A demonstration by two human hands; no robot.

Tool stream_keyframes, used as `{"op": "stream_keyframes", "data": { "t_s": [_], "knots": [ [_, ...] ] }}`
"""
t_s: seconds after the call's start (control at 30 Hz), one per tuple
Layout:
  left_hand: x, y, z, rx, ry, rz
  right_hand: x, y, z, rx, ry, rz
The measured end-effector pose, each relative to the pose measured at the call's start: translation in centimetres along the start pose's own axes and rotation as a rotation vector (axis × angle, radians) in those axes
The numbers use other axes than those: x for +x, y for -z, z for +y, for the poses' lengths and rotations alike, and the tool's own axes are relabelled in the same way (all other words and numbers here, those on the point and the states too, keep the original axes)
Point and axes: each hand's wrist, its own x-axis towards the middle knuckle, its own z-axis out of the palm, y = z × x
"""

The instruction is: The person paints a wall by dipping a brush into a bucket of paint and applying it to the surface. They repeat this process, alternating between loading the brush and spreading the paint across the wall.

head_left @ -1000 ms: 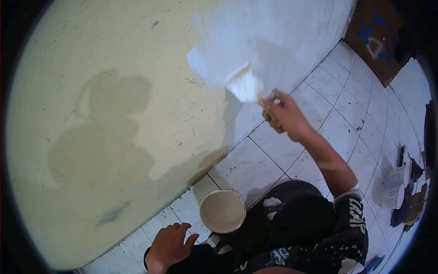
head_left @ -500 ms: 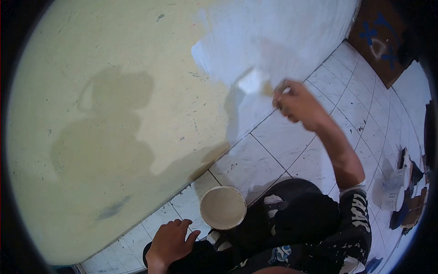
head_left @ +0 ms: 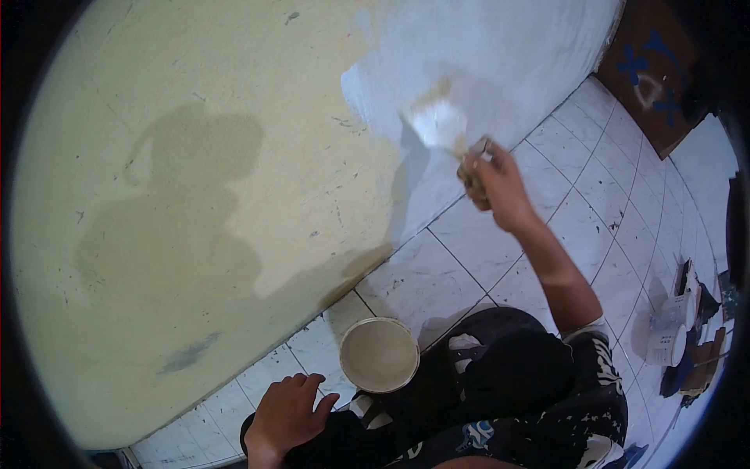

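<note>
**Wide brush point(head_left: 440, 123) in the right hand point(head_left: 494, 186), its head pointing away from the fingers over the wall point(head_left: 195, 70)**

The wall is the largest thing, spreading beyond the fingers of both hands: pale yellow to the left of the right fingers, white above them. Below those fingers runs the tiled floor point(head_left: 461, 273), with dark joints.

The round bucket point(head_left: 380, 320) stands between the hands, just beside the left hand point(head_left: 291, 413) and well below the right fingers. The left hand is the nearer to it, thumb apart from the rim, fingers loosely spread, holding nothing, resting on the dark-clad leg.

The brush lies up and to the left of the right fingers, which are closed around its handle. Its long axis slants from the fist toward the wall. Blur hides whether the bristles touch.

As for markings, the brown board point(head_left: 644, 78), far up and right of the right fingers, bears blue crosses and a curved stroke. Pale lettering point(head_left: 608, 366) on the sleeve below that hand is too distorted to read with certainty; the blue-and-white print point(head_left: 478, 434) on the shirt is also unclear.
</note>
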Motion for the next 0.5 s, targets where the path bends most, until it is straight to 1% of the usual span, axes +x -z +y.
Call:
{"op": "stream_keyframes", "data": {
  "t_s": [0.03,0.07,0.13,0.17,0.23,0.27,0.3,0.33,0.37,0.4,0.43,0.5],
  "knots": [
    [0.0,-0.1,0.0,-0.001,0.0,0.0,-0.1,0.7,2.1,0.03,-0.036,-0.043],
    [0.1,-0.1,-0.1,-0.001,-0.002,0.002,-0.3,1.4,3.7,0.03,-0.033,-0.043],
    [0.2,-0.2,-0.1,0.002,-0.007,0.0,-1.1,2.8,6.1,-0.009,-0.272,-0.05],
    [0.3,-0.2,-0.1,0.007,-0.011,0.0,-1.5,3.3,7.0,-0.008,-0.27,-0.047],
    [0.3,-0.4,-0.3,0.014,-0.013,0.003,-1.9,3.7,7.8,-0.148,-0.486,-0.014],
    [0.2,-0.7,-0.5,0.004,-0.06,0.063,-1.8,3.8,7.8,-0.147,-0.485,-0.015],
    [0.1,-0.9,-0.7,-0.006,-0.107,0.121,-1.7,3.8,7.4,-0.234,-0.469,-0.015],
    [0.1,-0.9,-0.6,-0.006,-0.106,0.122,-1.5,3.6,6.4,-0.322,-0.45,-0.016],
    [0.0,-0.8,-0.4,-0.004,-0.113,0.127,-0.9,3.4,4.8,-0.342,-0.406,-0.008],
    [0.0,-0.8,-0.3,-0.003,-0.12,0.128,-0.4,2.7,2.3,-0.362,-0.365,0.001],
    [0.0,-0.9,-0.3,-0.002,-0.12,0.124,-0.4,1.9,-0.3,-0.306,-0.294,0.005],
    [0.2,-1.0,-0.5,-0.006,-0.12,0.123,-1.3,1.1,-5.9,-0.354,-0.124,-0.031]
  ]
}}
